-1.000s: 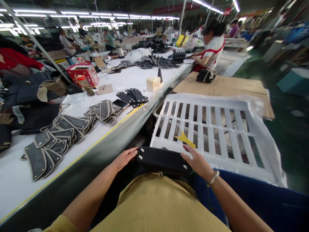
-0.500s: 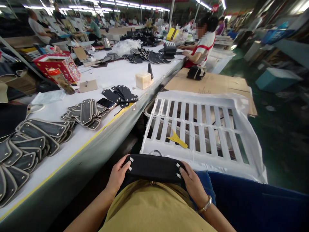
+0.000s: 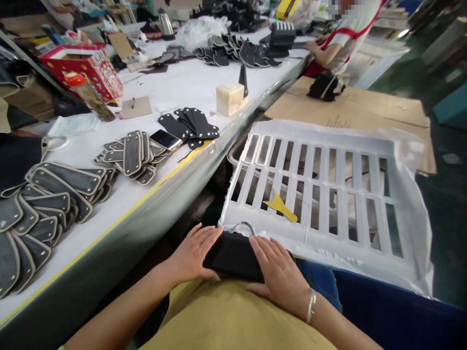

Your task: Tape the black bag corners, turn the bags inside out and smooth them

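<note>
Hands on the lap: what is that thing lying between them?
A flat black leather-like panel lies between the left hand and the right hand, each palm resting flat on one end of it. The head view shows it.

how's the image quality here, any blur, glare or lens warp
Head view: left hand, right hand and the black piece under them are sharp; light is even with soft shadows; the wide lens bows the table edge and stretches the corners.
</note>
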`<state>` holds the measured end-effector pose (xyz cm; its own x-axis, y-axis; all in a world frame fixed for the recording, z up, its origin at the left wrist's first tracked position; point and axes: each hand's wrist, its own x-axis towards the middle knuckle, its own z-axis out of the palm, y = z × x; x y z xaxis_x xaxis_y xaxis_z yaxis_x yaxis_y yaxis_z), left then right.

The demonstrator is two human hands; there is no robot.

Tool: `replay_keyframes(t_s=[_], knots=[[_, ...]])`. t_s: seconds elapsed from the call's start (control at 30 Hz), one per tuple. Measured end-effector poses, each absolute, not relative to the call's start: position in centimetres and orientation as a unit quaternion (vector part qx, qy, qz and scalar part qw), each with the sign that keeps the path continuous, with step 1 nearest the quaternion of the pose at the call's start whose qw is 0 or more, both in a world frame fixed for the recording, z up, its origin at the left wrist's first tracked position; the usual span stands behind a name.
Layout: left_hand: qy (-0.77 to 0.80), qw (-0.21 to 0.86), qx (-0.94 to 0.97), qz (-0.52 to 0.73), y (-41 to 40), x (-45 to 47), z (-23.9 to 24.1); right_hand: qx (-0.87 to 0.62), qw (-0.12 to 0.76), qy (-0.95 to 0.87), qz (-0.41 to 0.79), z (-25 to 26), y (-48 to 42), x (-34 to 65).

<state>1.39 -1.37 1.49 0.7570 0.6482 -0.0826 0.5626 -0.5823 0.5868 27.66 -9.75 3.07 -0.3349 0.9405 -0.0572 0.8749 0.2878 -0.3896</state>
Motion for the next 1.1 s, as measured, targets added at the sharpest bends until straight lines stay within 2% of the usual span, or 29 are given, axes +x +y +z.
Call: replay_keyframes(t_s=[0.13, 0.4, 0.73, 1.1], knots=[[0.334, 0.3, 0.892, 0.056, -0.6, 2.3, 1.0, -0.574, 0.03, -0.798, 0.179, 3.0, -7.6, 25.2], [0.334, 0.304, 0.887, 0.093, -0.5, 2.4, 0.8, -0.578, -0.011, -0.789, 0.208, 3.0, -6.5, 25.1], [0.323, 0.278, 0.899, 0.1, -1.1, 2.0, 0.4, -0.561, -0.001, -0.808, 0.18, 2.6, -7.1, 24.6], [0.303, 0.253, 0.91, 0.129, -1.3, 1.6, 0.2, -0.591, -0.051, -0.773, 0.224, 3.6, -5.9, 23.2]])
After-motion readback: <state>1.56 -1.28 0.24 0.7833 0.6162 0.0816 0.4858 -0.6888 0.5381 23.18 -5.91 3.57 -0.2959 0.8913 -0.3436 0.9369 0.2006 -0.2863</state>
